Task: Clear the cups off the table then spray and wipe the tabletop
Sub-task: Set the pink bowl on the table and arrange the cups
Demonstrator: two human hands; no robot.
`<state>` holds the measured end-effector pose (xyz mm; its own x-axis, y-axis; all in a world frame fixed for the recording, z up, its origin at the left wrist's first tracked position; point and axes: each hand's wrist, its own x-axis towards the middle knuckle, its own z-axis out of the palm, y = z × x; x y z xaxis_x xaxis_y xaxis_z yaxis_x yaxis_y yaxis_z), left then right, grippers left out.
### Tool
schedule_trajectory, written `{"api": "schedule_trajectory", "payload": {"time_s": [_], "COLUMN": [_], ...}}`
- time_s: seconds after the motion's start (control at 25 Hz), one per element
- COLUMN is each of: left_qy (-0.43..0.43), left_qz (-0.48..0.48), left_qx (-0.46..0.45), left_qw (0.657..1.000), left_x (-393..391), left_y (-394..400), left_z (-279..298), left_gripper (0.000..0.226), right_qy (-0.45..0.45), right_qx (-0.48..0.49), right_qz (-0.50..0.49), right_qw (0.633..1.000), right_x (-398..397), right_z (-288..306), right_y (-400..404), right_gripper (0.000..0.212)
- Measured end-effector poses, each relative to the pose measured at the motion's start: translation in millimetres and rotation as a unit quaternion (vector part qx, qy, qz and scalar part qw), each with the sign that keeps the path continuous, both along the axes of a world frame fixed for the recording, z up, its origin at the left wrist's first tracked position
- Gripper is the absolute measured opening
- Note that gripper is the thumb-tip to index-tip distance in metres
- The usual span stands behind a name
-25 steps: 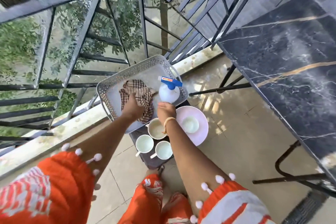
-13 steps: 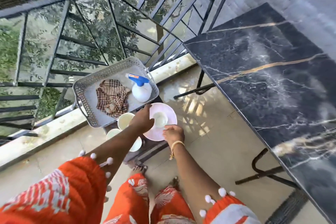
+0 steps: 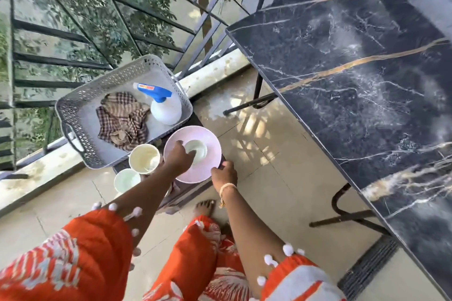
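Head view: left hand [image 3: 177, 157] grip round cup [image 3: 195, 149] on plate [image 3: 208, 138], right hand [image 3: 224, 173] pinching plate rim; worktop [image 3: 354, 68] cleared; next, take spray [image 3: 165, 107] and cloth [image 3: 122, 120] from tray [image 3: 80, 105].

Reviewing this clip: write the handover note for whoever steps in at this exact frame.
Left hand: fingers on the small cup sitting on the pink plate.
Right hand: grips the plate's near edge.
Two more cups stand on the low stool. Spray bottle and checked cloth lie in the grey tray.
Done: black marble table holds no cups.
Left: spray and wipe it.
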<state>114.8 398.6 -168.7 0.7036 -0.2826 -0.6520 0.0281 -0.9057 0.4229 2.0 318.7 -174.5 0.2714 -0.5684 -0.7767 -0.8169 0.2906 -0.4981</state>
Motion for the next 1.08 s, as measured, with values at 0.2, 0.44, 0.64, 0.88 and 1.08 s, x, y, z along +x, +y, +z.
{"api": "schedule_trajectory", "payload": {"time_s": [0.2,0.44,0.64,0.88,1.08], "left_qy": [-0.026,-0.057,-0.083,-0.082,-0.138], "left_qz": [-0.032,-0.046,-0.005,0.116,0.24], "left_qx": [0.028,0.008,-0.069,-0.179,-0.207], "left_qw": [0.999,0.997,0.994,0.974,0.939], "left_x": [8,8,5,19,19], "left_y": [-1,2,-5,-48,-94], "left_z": [-32,-25,32,107,162], "left_gripper": [0.044,0.037,0.025,0.034,0.031], "right_qy": [-0.015,-0.028,-0.008,-0.056,-0.114], "right_qx": [0.071,0.116,0.018,-0.058,-0.128], "right_qz": [-0.036,-0.117,-0.063,-0.104,-0.109], "right_qw": [0.997,0.986,0.998,0.991,0.979], "right_x": [15,18,-18,-42,-36], "right_z": [-37,-28,15,85,129], "right_y": [9,-5,-39,-112,-174], "right_gripper": [0.054,0.051,0.043,0.046,0.031]}}
